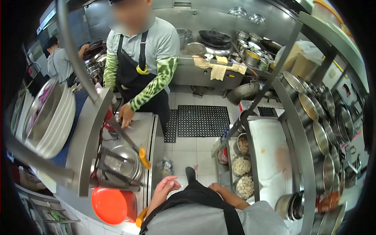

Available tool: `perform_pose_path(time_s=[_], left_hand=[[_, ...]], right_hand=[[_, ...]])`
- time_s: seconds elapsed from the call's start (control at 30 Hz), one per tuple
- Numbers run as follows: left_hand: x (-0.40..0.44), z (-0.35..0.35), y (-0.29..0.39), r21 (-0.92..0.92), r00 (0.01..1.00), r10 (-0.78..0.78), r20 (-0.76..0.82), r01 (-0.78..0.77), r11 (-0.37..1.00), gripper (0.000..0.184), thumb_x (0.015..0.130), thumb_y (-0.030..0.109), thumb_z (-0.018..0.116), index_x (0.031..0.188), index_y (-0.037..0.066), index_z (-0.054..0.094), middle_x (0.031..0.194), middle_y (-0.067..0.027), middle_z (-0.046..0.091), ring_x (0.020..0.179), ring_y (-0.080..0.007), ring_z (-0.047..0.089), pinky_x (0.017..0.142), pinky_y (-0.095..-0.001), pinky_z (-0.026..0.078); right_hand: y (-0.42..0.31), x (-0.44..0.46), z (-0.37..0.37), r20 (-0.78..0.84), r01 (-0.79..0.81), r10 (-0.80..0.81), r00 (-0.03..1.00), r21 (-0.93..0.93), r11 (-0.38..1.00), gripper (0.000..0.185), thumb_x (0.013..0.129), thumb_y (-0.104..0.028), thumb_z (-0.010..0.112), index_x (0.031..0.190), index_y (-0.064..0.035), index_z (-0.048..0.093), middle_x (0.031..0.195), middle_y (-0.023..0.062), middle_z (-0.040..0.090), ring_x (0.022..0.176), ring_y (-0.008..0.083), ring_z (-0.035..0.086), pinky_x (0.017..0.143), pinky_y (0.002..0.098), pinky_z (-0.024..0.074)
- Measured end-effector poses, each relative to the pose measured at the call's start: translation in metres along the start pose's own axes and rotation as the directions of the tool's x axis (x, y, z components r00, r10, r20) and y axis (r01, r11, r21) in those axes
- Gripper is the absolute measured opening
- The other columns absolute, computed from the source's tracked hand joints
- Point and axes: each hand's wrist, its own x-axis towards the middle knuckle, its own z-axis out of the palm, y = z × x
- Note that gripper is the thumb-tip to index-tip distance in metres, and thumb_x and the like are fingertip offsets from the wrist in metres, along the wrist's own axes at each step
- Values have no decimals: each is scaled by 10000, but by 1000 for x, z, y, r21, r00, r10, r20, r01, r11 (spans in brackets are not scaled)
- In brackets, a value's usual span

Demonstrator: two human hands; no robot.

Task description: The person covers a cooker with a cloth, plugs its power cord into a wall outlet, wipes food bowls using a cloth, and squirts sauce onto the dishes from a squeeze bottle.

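Note:
My left hand (167, 186) is raised in front of my black apron (192, 199), beside the steel counter. Its fingers are loosely bent and apart, with nothing seen in them. Low at my right side, my right hand (216, 188) hangs by the apron near the shelf; its fingers curl out of sight, so I cannot tell whether it is closed. Nearest it on that shelf stand bowls of pale chopped food (245, 186), another bowl of white pieces (241, 166) and one of brownish food (243, 145).
Across the steel counter (137, 121) a person in patterned sleeves (154, 88) works with a hand low. Metal bowls (121, 162), a red-orange container (111, 205) and stacked white plates (58, 125) are at left. Black mats (203, 120) lie on the floor; pans (321, 137) line the right rack.

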Motion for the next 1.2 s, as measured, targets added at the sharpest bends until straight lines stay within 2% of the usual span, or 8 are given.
perform_pose_path(time_s=[0.1, 0.17, 0.43, 0.63, 0.83, 0.93, 1.03, 1.2], left_hand=[[64, 8, 6, 32, 992, 52, -115, -48, 998, 272, 971, 158, 476, 1203, 27, 533, 966, -79, 618, 941, -176, 607, 907, -326, 472], [103, 26, 21, 79, 985, 87, -147, -76, 994, 261, 961, 140, 494, 1191, 30, 546, 955, -73, 626, 934, -161, 605, 895, -309, 466], [174, 43, 54, 213, 920, 213, -329, -147, 966, 231, 948, 105, 516, 1156, 24, 575, 925, -60, 630, 898, -133, 597, 848, -279, 472], [185, 48, 54, 337, 851, 312, -421, -173, 926, 206, 954, 103, 517, 1131, 31, 592, 898, -19, 614, 864, -90, 575, 816, -248, 454], [186, 44, 35, 458, 799, 338, -497, -89, 885, 201, 950, 78, 505, 1121, 23, 596, 880, -22, 633, 860, -79, 576, 807, -227, 442], [185, 47, 32, 429, 732, 387, -560, -142, 892, 205, 947, 73, 504, 1124, 18, 592, 894, -19, 633, 872, -83, 579, 838, -234, 443], [177, 60, 39, 510, 693, 407, -595, -65, 858, 204, 949, 91, 510, 1120, 30, 602, 878, -16, 627, 866, -82, 582, 823, -240, 454], [173, 63, 25, 536, 741, 365, -564, -8, 844, 218, 945, 95, 508, 1130, 39, 609, 869, -23, 634, 852, -85, 606, 794, -242, 475]], right_hand=[[0, 75, -75, 207, 168, -137, 969, -142, 976, 499, 801, -522, 564, 872, -43, 687, 803, 117, 691, 730, 226, 671, 673, 344, 530], [-15, 116, -120, 261, -34, 20, 965, 49, 998, 471, 810, -493, 573, 906, -41, 666, 804, 102, 690, 670, 197, 669, 608, 326, 539], [-76, 229, -257, 126, 39, -56, 990, 135, 990, 298, 874, -318, 598, 994, -49, 646, 795, 57, 675, 615, 137, 626, 485, 279, 497], [-82, 274, -247, 236, 68, -110, 965, 178, 982, 268, 882, -300, 568, 991, -75, 665, 792, 64, 675, 617, 158, 630, 518, 304, 513], [-81, 277, -209, 558, 487, -232, 797, -366, 793, 336, 794, -312, 557, 1039, -140, 708, 988, 116, 691, 955, 296, 643, 828, 383, 497], [-60, 314, -176, 571, 648, -423, 703, -270, 712, 325, 833, -332, 527, 1010, -122, 701, 947, 110, 698, 871, 270, 667, 738, 376, 529], [-94, 291, -200, 582, 208, -112, 805, -100, 973, 324, 871, -349, 508, 978, -101, 687, 905, 106, 696, 777, 218, 676, 602, 369, 534], [-108, 302, -212, 537, 223, -159, 829, -56, 973, 319, 893, -319, 534, 955, -28, 649, 818, 75, 675, 581, 172, 600, 478, 337, 487]])
